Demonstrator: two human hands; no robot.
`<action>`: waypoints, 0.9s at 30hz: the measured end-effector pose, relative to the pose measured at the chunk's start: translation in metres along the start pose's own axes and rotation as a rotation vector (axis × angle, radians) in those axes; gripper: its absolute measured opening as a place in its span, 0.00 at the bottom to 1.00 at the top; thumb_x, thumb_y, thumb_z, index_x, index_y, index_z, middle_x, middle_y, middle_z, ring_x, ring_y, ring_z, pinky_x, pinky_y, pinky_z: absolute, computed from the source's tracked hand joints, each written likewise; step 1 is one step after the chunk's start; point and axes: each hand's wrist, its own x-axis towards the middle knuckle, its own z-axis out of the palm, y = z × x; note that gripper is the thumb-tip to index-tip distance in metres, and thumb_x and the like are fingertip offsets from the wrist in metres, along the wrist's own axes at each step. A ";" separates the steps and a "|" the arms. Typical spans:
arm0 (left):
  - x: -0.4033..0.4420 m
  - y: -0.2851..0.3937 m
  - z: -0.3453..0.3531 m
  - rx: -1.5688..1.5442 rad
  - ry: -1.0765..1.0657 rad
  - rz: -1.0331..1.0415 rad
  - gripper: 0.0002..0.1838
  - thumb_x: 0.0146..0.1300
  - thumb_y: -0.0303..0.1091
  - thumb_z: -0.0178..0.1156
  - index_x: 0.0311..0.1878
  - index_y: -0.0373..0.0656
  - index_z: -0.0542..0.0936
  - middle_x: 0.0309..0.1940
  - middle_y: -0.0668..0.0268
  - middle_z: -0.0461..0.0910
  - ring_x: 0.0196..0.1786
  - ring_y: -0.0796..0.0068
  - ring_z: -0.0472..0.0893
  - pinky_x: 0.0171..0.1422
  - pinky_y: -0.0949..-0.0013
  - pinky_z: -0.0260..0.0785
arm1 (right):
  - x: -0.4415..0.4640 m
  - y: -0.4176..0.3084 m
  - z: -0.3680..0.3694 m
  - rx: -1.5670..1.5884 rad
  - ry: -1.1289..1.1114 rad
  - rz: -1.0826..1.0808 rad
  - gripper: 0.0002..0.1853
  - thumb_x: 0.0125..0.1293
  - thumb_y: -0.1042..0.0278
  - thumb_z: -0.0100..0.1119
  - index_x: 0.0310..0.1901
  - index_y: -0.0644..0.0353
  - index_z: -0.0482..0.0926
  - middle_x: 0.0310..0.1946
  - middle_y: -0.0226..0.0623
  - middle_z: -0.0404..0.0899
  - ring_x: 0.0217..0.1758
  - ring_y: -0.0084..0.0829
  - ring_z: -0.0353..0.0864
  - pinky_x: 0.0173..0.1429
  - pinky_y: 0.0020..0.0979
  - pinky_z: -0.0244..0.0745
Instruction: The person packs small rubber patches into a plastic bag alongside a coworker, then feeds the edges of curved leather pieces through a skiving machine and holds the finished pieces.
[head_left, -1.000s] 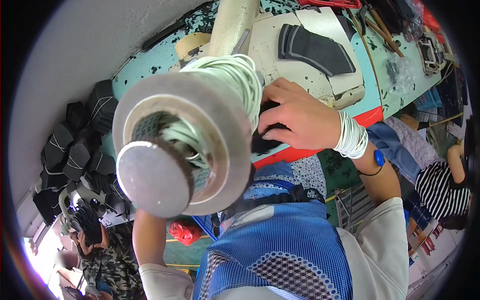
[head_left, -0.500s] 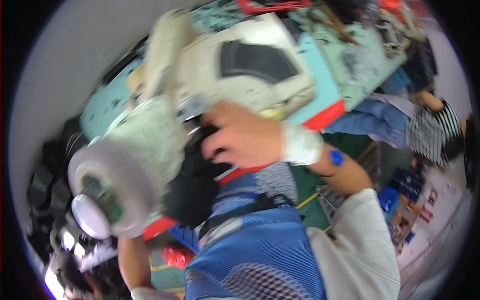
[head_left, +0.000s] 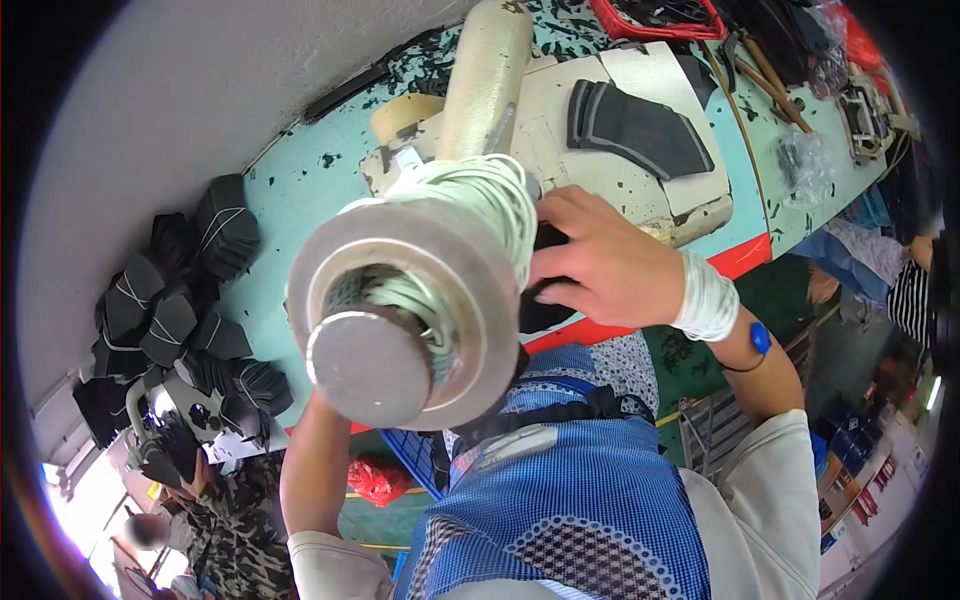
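Note:
My right hand (head_left: 612,258) is at the side of the cord-wound machine head, its fingers curled against a dark piece (head_left: 545,312) that is mostly hidden behind the head. Pale cord (head_left: 712,298) is looped round my right wrist. More pale green cord (head_left: 490,190) wraps the neck of the round metal head (head_left: 405,225), which fills the middle of the view. My left forearm (head_left: 318,470) rises behind that head, and the hand itself is hidden. Beyond lies a stack of dark, flat curved pieces (head_left: 645,135) on the cream machine bed (head_left: 545,125).
Dark stacks tied with cord (head_left: 228,222) stand at the table's left. Black scraps litter the turquoise tabletop (head_left: 330,190). A red basket (head_left: 660,28) and wooden-handled tools (head_left: 775,85) lie at the back. A co-worker in camouflage (head_left: 240,520) handles dark pieces at lower left.
The view has swung and sharpened, so the machine head and my right hand appear farther right. My right fingers stay at the dark piece. The co-worker at lower left shows more fully.

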 end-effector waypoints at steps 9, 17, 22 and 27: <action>0.027 0.065 -0.062 0.007 0.385 -0.118 0.07 0.57 0.29 0.61 0.32 0.34 0.80 0.27 0.60 0.83 0.29 0.69 0.80 0.36 0.66 0.71 | -0.025 0.000 -0.041 0.183 -0.202 0.237 0.08 0.55 0.71 0.65 0.37 0.61 0.83 0.36 0.41 0.79 0.46 0.45 0.77 0.53 0.40 0.71; 0.008 0.037 -0.023 -0.498 0.134 -0.302 0.13 0.56 0.37 0.67 0.31 0.35 0.82 0.33 0.53 0.84 0.39 0.62 0.82 0.45 0.61 0.74 | -0.004 0.002 -0.024 0.164 -0.039 0.087 0.10 0.56 0.72 0.64 0.40 0.62 0.82 0.32 0.42 0.79 0.37 0.45 0.79 0.51 0.42 0.75; -0.023 0.070 0.010 -1.394 0.352 -0.517 0.17 0.56 0.43 0.70 0.31 0.36 0.82 0.37 0.50 0.84 0.44 0.58 0.82 0.51 0.57 0.76 | -0.022 0.006 -0.050 -0.501 0.570 0.067 0.08 0.50 0.72 0.64 0.33 0.61 0.81 0.31 0.38 0.78 0.40 0.41 0.80 0.51 0.40 0.75; -0.031 0.124 0.040 -1.882 0.360 -0.431 0.22 0.60 0.41 0.64 0.45 0.28 0.80 0.42 0.47 0.82 0.49 0.56 0.81 0.55 0.54 0.74 | -0.007 0.013 -0.005 -0.396 0.444 -0.126 0.07 0.52 0.68 0.60 0.32 0.60 0.79 0.37 0.39 0.77 0.52 0.39 0.77 0.58 0.40 0.73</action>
